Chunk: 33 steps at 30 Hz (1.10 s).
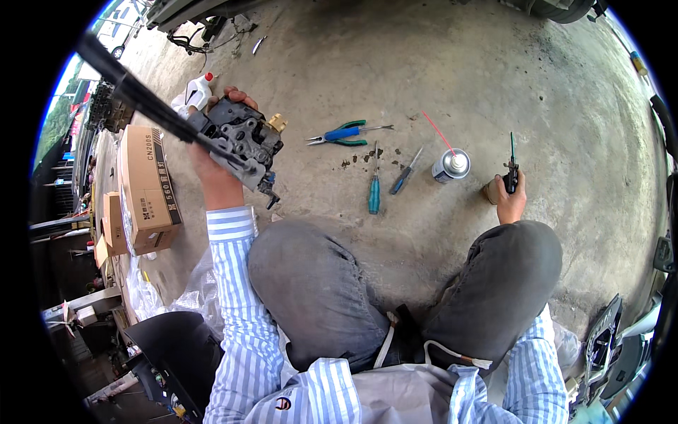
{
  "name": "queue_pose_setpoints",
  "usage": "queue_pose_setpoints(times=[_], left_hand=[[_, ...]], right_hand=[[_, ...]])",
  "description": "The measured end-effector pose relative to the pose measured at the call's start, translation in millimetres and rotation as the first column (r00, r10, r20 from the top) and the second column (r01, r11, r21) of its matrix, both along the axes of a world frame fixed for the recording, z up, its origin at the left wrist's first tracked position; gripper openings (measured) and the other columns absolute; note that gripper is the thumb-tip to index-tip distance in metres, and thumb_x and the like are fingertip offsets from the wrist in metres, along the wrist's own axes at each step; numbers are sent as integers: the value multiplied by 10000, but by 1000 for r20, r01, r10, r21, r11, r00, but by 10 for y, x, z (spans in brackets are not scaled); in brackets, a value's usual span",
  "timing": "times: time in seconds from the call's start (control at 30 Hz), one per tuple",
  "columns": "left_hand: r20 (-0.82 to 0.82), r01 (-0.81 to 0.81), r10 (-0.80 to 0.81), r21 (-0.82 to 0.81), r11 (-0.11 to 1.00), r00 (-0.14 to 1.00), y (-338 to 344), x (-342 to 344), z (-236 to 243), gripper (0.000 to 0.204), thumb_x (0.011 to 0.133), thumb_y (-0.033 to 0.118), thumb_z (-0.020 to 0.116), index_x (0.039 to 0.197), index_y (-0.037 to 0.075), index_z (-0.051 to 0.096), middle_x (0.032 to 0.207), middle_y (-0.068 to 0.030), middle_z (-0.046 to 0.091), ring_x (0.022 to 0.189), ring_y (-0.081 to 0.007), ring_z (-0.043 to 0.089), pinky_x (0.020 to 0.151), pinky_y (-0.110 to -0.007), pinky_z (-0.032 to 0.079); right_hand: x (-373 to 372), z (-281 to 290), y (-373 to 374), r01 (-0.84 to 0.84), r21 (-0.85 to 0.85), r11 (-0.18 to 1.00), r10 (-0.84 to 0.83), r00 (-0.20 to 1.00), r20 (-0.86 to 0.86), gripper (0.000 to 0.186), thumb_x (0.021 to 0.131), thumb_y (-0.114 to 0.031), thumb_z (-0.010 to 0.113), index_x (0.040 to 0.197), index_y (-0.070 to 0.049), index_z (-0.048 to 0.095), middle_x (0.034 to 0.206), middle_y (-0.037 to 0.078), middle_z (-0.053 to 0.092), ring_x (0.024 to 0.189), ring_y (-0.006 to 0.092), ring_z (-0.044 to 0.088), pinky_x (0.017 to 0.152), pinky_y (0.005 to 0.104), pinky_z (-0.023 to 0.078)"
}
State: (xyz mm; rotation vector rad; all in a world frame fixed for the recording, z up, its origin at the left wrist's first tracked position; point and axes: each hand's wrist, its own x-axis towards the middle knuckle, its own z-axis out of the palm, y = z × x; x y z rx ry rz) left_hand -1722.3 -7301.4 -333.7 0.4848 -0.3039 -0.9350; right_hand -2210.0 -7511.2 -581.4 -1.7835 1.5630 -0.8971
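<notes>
Black metal mechanism (pixel 244 138) with one brass fitting (pixel 277 123) sits up in our left hand (pixel 212 159), lifted off the concrete floor (pixel 438 63) above the left knee. Left hand is wrapped tight round its back, fingers curled over the top edge. A long black rod (pixel 141 99) runs from it up and to the left.

Right hand (pixel 510 200) is down at the floor by the right knee, closed on a small black-handled tool (pixel 511 173) with a thin teal-tipped shaft pointing up. Tip type: cannot tell.

Progress, our read: unit is out and in hand, under inspection. Tool is picked up but well apart from the unit, so the working step looks not yet started. Can't tell any removed screws or parts on the floor; a few dark specks only.

Count laid out between the hands:
- 1 pair of pliers (pixel 342 133), blue and green grips
- 2 screwdrivers: teal handle (pixel 373 192), blue handle (pixel 402 178)
- 1 spray can (pixel 450 165) with red straw

Further out, left side: 1 white bottle (pixel 196 90) with red cap just behind the unit, 1 large cardboard box (pixel 145 184), smaller boxes (pixel 113 222) beyond it.
</notes>
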Motion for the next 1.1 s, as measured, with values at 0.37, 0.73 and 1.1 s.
queue_pose_setpoints(times=[0.37,0.73,1.1], left_hand=[[-101,137,-169,-263,955,981,-68,-90,188,439,1022,456,530,1039,31,636,1162,-132,550,1065,-257,563,1023,-436,461],[-42,105,-109,-90,990,993,-223,-172,190,439,1034,457,519,1093,38,637,1242,-153,563,1113,-290,582,1011,-439,500],[29,190,-189,-41,981,982,-328,-254,-152,572,1038,511,456,1229,-13,581,1232,-157,598,1134,-267,602,1028,-382,509]], right_hand=[[-320,1068,-329,-326,186,927,305,943,131,638,926,-228,723,1480,-40,467,1447,183,554,1299,337,567,1088,438,440],[2709,3129,491,-970,-165,180,983,183,-1,377,957,-281,668,1240,-51,572,851,246,677,817,459,653,693,516,510],[2883,2780,732,-953,-155,259,939,210,272,280,896,-173,694,1049,4,540,812,242,646,792,457,626,677,525,462]])
